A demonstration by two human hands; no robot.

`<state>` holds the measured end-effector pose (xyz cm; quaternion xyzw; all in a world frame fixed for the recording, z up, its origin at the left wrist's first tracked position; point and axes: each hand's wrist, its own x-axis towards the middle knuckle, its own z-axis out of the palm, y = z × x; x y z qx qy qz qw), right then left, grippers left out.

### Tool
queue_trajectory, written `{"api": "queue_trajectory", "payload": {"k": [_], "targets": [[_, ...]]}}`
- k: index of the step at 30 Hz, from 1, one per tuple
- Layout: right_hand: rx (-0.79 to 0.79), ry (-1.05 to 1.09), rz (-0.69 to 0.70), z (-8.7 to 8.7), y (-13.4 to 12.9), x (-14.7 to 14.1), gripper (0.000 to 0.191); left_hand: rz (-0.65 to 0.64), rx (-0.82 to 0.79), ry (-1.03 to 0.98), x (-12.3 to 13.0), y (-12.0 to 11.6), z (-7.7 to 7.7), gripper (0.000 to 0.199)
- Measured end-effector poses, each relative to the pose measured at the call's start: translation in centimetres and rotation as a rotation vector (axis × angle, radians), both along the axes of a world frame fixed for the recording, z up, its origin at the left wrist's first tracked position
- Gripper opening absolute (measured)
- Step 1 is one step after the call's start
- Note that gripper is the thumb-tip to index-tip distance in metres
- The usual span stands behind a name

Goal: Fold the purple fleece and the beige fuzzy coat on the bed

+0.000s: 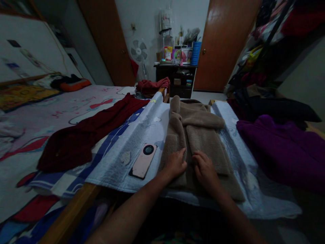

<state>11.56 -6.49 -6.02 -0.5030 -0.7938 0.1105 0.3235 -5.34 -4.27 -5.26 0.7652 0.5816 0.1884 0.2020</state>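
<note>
A brown fuzzy coat (205,139) lies on a pale blue quilted cloth (119,149), its sleeves folded across the upper part. My left hand (175,165) is closed on the edge of the coat's left front panel, thumb and index finger near the central opening. Just across that opening, my right hand (204,168) has bent fingers closed at the edge of the right panel. Some fingertips are hidden against the fabric. Left of the coat rests a pink phone (143,162) with a round black camera ring, back side up.
On the bed at left is a dark red garment (73,145). A purple garment (281,152) lies at right, with dark clothes (276,103) behind it. Farther back stand a white fan (139,51) and a dark cabinet (175,81) between wooden doors. A wooden rail (73,210) runs along the bed.
</note>
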Motion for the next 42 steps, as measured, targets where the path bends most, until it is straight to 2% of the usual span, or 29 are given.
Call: {"api": "queue_trajectory", "payload": {"k": [3,5,8,12,15,18,20,24,26,29,31,36,39,42], "targets": [[0.046,-0.093,-0.062,-2.3,0.5,0.1,0.036,-0.019,0.020,-0.036,0.6,0.1,-0.3,0.061],[0.048,-0.128,-0.067,-3.2,0.5,0.0,0.038,-0.026,0.039,-0.060,1.0,0.4,-0.1,0.060],[0.058,-0.119,-0.079,-3.7,0.4,0.0,0.044,-0.038,0.020,-0.067,1.3,0.7,0.2,0.060],[0.064,-0.063,-0.105,-4.5,0.5,0.2,0.061,-0.077,-0.074,-0.002,1.3,0.8,-0.5,0.063],[0.031,-0.046,-0.113,-5.2,0.6,0.4,0.074,-0.079,-0.103,0.018,1.0,0.9,-0.7,0.051],[-0.022,-0.052,-0.108,-5.3,0.5,0.5,0.079,-0.140,-0.131,0.054,0.5,1.2,-0.2,0.038],[-0.048,-0.067,-0.110,-4.8,0.4,0.6,0.079,-0.209,-0.105,0.137,0.0,1.5,0.3,0.036],[-0.122,-0.159,-0.110,-2.7,0.2,0.6,0.071,-0.231,0.137,0.336,-1.2,2.1,0.6,0.031],[-0.169,-0.224,-0.123,-1.5,0.2,0.7,0.068,-0.214,0.204,0.372,-1.9,2.5,0.1,0.048],[-0.220,-0.277,-0.152,-0.3,0.4,0.9,0.062,-0.190,0.213,0.388,-2.6,2.8,-1.1,0.082],[-0.228,-0.264,-0.173,0.0,0.7,1.1,0.055,-0.180,0.227,0.402,-2.8,2.8,-1.7,0.086],[-0.281,-0.052,-0.262,1.7,1.7,1.0,0.034,-0.233,0.247,0.441,-2.2,2.4,-1.8,0.069],[-0.255,0.150,-0.297,3.0,1.8,0.7,0.033,-0.237,0.241,0.457,-1.7,2.3,-1.6,0.067],[-0.182,0.229,-0.276,2.7,1.7,0.2,0.035,-0.225,0.236,0.465,-1.2,2.3,-1.6,0.069]]}}
